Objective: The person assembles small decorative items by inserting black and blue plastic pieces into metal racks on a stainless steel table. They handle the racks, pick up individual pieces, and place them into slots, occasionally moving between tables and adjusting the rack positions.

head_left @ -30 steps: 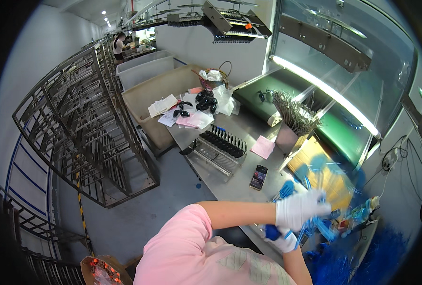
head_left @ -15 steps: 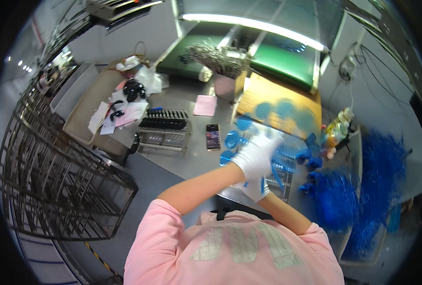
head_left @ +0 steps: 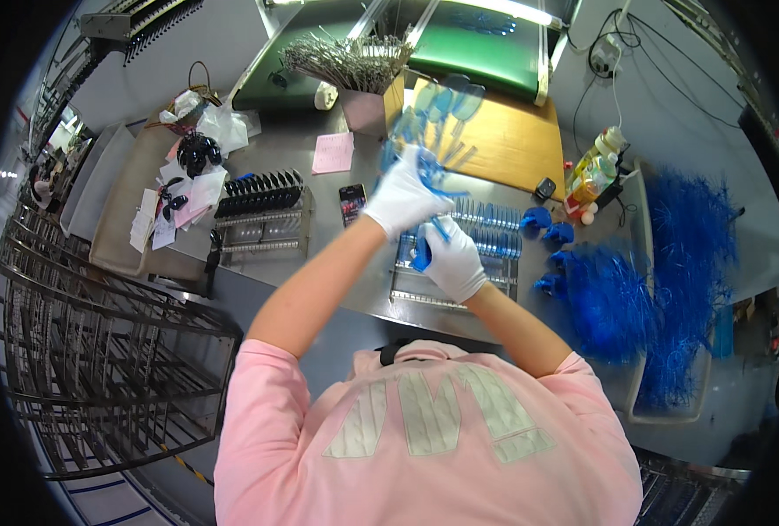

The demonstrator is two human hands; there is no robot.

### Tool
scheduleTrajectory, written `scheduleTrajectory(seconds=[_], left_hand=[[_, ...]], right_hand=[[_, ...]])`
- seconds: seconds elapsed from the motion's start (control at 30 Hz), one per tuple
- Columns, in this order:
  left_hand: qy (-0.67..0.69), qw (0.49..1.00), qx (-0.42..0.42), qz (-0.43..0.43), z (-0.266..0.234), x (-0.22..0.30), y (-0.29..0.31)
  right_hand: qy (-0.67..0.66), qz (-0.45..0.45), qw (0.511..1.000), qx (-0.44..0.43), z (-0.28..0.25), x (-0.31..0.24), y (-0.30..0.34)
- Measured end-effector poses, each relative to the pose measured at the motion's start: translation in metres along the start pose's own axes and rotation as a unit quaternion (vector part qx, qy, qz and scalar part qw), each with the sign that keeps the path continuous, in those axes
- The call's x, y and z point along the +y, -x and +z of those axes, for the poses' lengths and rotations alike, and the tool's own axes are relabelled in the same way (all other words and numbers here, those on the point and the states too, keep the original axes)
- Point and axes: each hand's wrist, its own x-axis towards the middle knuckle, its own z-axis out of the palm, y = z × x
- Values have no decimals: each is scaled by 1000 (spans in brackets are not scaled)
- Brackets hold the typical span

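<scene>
In white gloves, both my hands meet over a metal rack (head_left: 459,298) lined with rows of blue translucent pieces (head_left: 494,215). My left hand (head_left: 407,195) is closed round a fanned bunch of blue discs on stems (head_left: 442,110), their round ends pointing away from me. Just below and to its right, my right hand (head_left: 452,261) is closed on a small blue plastic piece (head_left: 421,251). The glove hides most of that piece, so its exact kind does not show.
A second rack with black pieces (head_left: 258,195), a phone (head_left: 352,202) and pink paper (head_left: 333,152) are left. Cardboard (head_left: 521,140) and a box of thin metal rods (head_left: 365,110) lie ahead. Bottles (head_left: 593,180) and blue stringy heaps (head_left: 604,298) sit right; a wire rack (head_left: 117,351) stands left.
My head view has shifted, so the bench sits higher and further left. My left hand has moved left over the rack; the bunch of discs now fans upward. My right hand has come into fuller view.
</scene>
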Motion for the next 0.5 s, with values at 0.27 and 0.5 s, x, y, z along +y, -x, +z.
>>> scheduleTrajectory(seconds=[0.27,0.5], left_hand=[[311,945,-95,-13,12,26,11],[330,925,-75,-171,-23,10,-14]], right_hand=[[-668,244,660,-243,-10,27,-21],[-112,14,992,-58,-20,24,-20]])
